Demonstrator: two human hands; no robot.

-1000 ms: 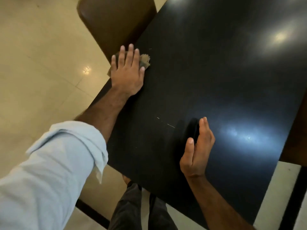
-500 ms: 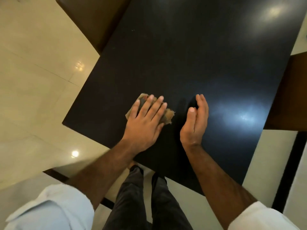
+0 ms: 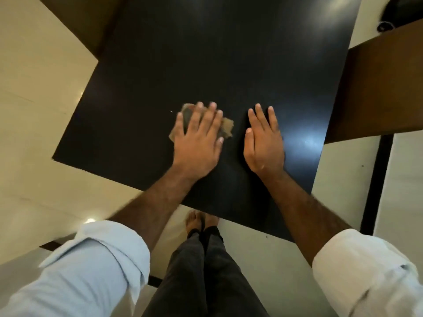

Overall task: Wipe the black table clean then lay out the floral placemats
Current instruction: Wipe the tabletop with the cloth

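Observation:
The black table (image 3: 219, 53) fills the middle of the head view, glossy and bare. My left hand (image 3: 198, 140) lies flat near the front edge, fingers spread, pressing a brownish cloth (image 3: 226, 129) onto the tabletop; the cloth shows only at the fingertips and to the right of the hand. My right hand (image 3: 264, 143) rests palm down on the table a short way to the right of the cloth, holding nothing. A tiny pale speck (image 3: 171, 111) lies left of the cloth. No floral placemats are visible.
A brown chair (image 3: 91, 21) stands at the table's far left corner, and a brown wooden surface (image 3: 384, 88) adjoins the right side. A dark object (image 3: 402, 12) sits at the top right. Cream floor tiles surround the table; my legs (image 3: 203, 271) stand at its front edge.
My left hand dragged the cloth from the far left edge back toward the front middle. My right hand turned from standing on its edge to lying flat on the table.

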